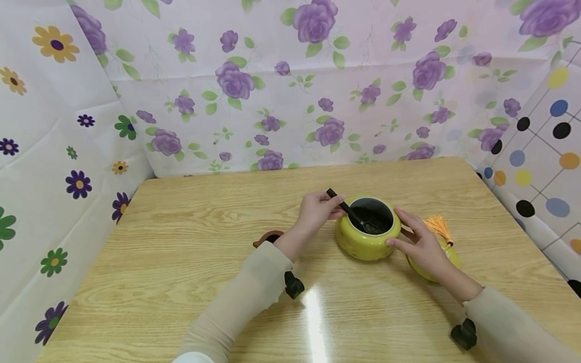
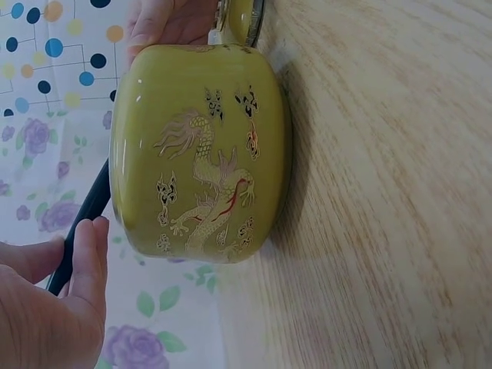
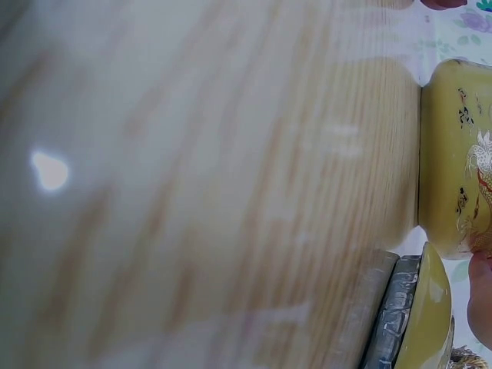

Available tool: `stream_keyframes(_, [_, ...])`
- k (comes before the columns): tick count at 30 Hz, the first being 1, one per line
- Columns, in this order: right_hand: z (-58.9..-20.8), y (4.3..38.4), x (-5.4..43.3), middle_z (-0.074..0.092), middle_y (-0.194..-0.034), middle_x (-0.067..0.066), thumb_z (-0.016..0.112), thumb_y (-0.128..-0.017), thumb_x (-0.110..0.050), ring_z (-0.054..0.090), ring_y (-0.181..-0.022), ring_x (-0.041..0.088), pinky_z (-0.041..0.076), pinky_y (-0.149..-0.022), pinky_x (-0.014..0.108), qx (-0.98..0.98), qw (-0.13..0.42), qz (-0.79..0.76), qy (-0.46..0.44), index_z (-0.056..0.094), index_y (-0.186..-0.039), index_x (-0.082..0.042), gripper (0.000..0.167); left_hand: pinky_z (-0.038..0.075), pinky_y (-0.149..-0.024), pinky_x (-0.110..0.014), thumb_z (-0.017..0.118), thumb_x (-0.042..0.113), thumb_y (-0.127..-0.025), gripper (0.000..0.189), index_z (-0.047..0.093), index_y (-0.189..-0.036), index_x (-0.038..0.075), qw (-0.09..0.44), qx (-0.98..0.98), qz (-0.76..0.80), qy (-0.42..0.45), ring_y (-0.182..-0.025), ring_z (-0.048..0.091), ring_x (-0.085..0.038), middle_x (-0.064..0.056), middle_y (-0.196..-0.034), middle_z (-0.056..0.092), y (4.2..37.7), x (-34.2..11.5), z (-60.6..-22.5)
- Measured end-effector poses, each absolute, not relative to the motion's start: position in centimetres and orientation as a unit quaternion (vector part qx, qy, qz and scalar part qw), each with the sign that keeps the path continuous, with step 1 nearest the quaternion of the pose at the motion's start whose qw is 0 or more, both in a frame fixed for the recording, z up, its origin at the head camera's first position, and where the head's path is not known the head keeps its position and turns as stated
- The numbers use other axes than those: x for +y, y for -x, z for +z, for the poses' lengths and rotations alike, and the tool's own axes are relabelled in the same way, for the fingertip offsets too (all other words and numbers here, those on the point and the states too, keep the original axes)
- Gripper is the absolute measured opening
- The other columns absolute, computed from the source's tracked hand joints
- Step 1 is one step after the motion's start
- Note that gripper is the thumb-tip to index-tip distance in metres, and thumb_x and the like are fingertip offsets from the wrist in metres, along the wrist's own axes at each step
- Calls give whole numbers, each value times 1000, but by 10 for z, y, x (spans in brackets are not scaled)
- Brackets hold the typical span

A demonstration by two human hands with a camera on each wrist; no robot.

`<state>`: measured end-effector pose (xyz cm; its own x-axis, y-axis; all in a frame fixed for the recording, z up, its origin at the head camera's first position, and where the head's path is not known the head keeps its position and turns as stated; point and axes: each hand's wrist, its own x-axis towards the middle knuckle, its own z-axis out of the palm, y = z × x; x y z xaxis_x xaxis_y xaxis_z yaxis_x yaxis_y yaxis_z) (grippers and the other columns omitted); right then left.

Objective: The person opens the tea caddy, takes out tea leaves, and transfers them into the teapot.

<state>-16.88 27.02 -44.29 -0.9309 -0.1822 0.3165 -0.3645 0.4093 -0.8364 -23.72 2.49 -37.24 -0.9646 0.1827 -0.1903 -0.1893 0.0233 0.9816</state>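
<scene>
A round, glossy yellow jar (image 1: 368, 248) stands upright on the table, filled partway with dark loose stuff that looks like tea leaves. My left hand (image 1: 314, 212) pinches the black handle of a spoon (image 1: 344, 206), whose bowl is inside the jar at that stuff. In the left wrist view the handle (image 2: 94, 196) slants over the rim, and a dragon decorates the jar's side (image 2: 204, 154). With thumb and fingers spread round the jar's right side, my right hand (image 1: 424, 247) holds it. The yellow lid (image 1: 450, 255) lies partly hidden beneath that hand.
An orange tassel (image 1: 438, 228) is attached to the lid. Left of the jar, a small brown vessel (image 1: 272, 237) with a dark inside is partly covered by my left forearm. The wooden table (image 1: 199, 227) meets patterned cloth walls (image 1: 281, 91) at the back and sides.
</scene>
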Motion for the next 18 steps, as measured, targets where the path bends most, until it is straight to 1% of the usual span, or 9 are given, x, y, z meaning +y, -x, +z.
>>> stream_keyframes(6, [-443,169,270,39,-140,20,69,-86,-4,38,-120,-13,38,-96,2,-834,87,518,-166,33,-148,-5,72,59,-66,-20,65,14,-91,23,65,-94,-9,131,701,701,16,-60,66,-7,-24,-89,70,238,24,-370])
stream_keyframes(13, [-443,169,270,39,-140,21,69,-86,-5,37,-120,-13,38,-96,2,-835,86,518,-165,33,-148,-6,72,59,-69,-21,65,16,-91,23,67,-95,-7,133,702,699,24,-65,67,-9,-18,-85,70,241,20,-369])
stream_keyframes(18, [-442,168,270,39,-139,22,69,-86,-5,37,-120,-14,38,-96,2,-836,85,517,-165,32,-148,-6,72,59,-71,-22,65,14,-91,22,65,-96,-8,140,685,715,30,-69,69,-12,-18,-85,70,243,18,-367])
